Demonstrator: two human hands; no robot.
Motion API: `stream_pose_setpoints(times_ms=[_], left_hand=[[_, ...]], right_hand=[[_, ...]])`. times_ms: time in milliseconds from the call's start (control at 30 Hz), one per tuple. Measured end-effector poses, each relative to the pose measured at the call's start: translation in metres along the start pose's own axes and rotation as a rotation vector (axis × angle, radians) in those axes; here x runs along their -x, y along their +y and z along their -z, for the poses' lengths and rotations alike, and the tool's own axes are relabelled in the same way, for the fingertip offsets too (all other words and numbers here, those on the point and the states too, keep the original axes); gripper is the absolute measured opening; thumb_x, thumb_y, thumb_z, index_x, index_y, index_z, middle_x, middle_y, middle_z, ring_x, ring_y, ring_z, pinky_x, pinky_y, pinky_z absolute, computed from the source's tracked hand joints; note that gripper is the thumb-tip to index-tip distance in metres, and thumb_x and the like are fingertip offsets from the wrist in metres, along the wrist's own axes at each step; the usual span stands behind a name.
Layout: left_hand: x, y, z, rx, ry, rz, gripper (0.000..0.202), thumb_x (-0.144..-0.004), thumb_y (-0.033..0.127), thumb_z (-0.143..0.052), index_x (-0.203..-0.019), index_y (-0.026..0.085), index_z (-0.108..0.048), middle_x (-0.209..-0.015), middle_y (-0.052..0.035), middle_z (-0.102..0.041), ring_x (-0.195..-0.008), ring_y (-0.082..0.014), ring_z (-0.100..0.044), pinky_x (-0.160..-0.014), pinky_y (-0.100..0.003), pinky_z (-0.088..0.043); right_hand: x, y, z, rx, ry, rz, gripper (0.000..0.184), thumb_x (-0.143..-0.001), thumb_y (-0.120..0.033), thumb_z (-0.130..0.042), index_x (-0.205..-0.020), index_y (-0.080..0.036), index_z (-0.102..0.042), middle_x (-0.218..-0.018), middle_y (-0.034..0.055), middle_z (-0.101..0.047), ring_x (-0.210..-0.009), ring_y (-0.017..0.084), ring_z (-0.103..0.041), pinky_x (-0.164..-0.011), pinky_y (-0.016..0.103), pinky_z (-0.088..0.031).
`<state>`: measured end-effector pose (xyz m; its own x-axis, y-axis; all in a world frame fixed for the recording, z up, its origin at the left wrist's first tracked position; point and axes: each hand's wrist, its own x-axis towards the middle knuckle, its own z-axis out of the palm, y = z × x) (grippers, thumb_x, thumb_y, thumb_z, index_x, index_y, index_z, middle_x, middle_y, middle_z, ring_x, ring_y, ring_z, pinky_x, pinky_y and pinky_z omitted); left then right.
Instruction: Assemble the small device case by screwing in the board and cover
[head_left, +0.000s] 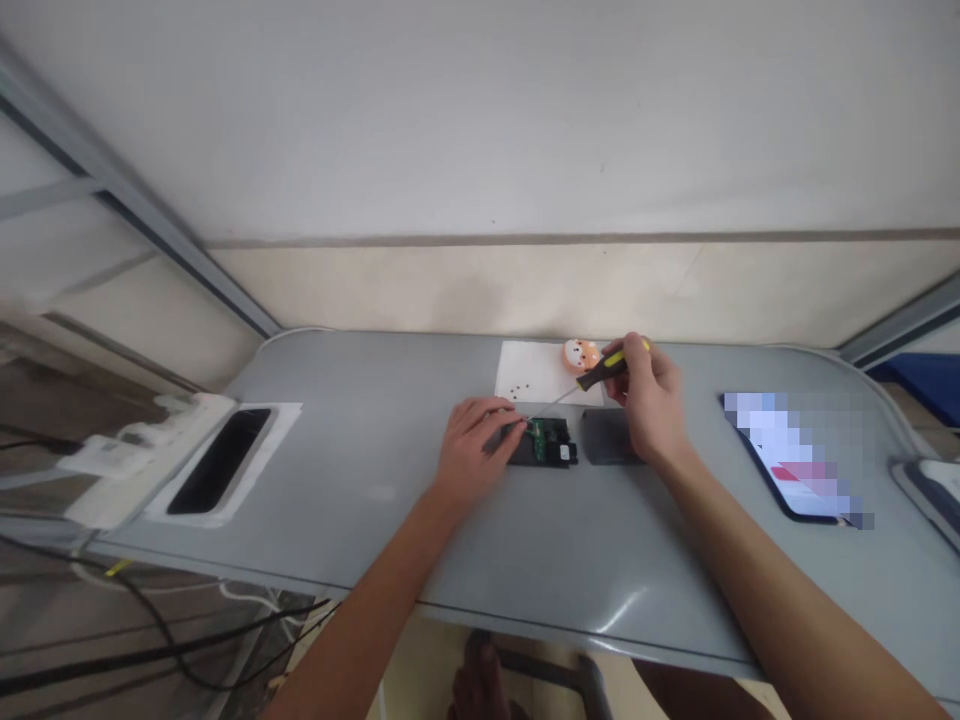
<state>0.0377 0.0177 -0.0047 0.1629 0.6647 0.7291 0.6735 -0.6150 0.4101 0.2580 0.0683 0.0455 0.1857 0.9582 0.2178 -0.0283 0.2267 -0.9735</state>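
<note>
A black device with an exposed green circuit board [541,440] lies at the middle of the grey table. Over its left end rests my left hand [480,445], fingers bent round the edge and the tips close to the board. My right hand [649,395] grips a black and yellow screwdriver [600,373], its thin shaft slanting down left to the board near my left fingertips. Just under my right hand sits a dark flat cover [604,437]. Behind the device is a white paper sheet [532,365] with several tiny dark screws [517,390] and an orange and white animal-faced object [580,356].
On the right lies a lit phone or tablet [787,460], partly pixelated. To the left, a dark phone [221,462] rests on white paper beside a white power strip [161,460] with plugs. Black cables [172,650] hang below the table's left edge. A wall [480,285] stands behind.
</note>
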Motion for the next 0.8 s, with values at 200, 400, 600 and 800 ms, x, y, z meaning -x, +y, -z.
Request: stream_pose_setpoints(times_ms=[200,400,600,800], left_hand=[[-0.0002,0.0008,-0.0004,-0.033,0.012,-0.036,0.007,-0.094,0.017,-0.069,-0.096,0.023,-0.071,-0.098,-0.0024,-0.073,-0.092,-0.0178,-0.067,-0.086,-0.037,-0.05],[-0.0001,0.0019,0.0003,-0.066,-0.029,-0.012,0.007,-0.095,0.019,-0.067,-0.093,0.023,-0.072,-0.095,-0.0026,-0.073,-0.089,-0.0178,-0.065,-0.084,-0.037,-0.048],[0.0016,0.0004,-0.0005,-0.08,-0.049,-0.031,0.007,-0.095,0.021,-0.067,-0.09,0.023,-0.071,-0.094,-0.0025,-0.073,-0.089,-0.0177,-0.066,-0.084,-0.037,-0.047],[0.0011,0.0007,-0.0004,-0.076,-0.026,-0.036,0.006,-0.094,0.018,-0.068,-0.09,0.023,-0.07,-0.094,-0.0025,-0.072,-0.089,-0.0181,-0.065,-0.082,-0.037,-0.047]], right_hand=[[-0.0028,0.0037,-0.0014,0.005,0.024,0.007,0.044,-0.098,-0.059,-0.056,-0.078,-0.021,-0.065,-0.058,-0.0018,-0.054,-0.05,0.01,-0.043,-0.048,0.025,-0.034],[-0.0011,0.003,-0.0027,0.009,0.012,-0.012,0.043,-0.099,-0.056,-0.055,-0.077,-0.02,-0.065,-0.055,-0.0026,-0.05,-0.05,0.011,-0.043,-0.048,0.024,-0.034],[0.0011,0.0035,-0.0033,0.036,0.01,0.017,0.042,-0.1,-0.055,-0.053,-0.081,-0.021,-0.066,-0.057,-0.0026,-0.052,-0.051,0.011,-0.044,-0.05,0.025,-0.035],[0.005,-0.0003,-0.0045,0.082,-0.03,0.053,0.038,-0.102,-0.05,-0.053,-0.08,-0.021,-0.064,-0.057,-0.0031,-0.051,-0.054,0.011,-0.047,-0.052,0.025,-0.035]])
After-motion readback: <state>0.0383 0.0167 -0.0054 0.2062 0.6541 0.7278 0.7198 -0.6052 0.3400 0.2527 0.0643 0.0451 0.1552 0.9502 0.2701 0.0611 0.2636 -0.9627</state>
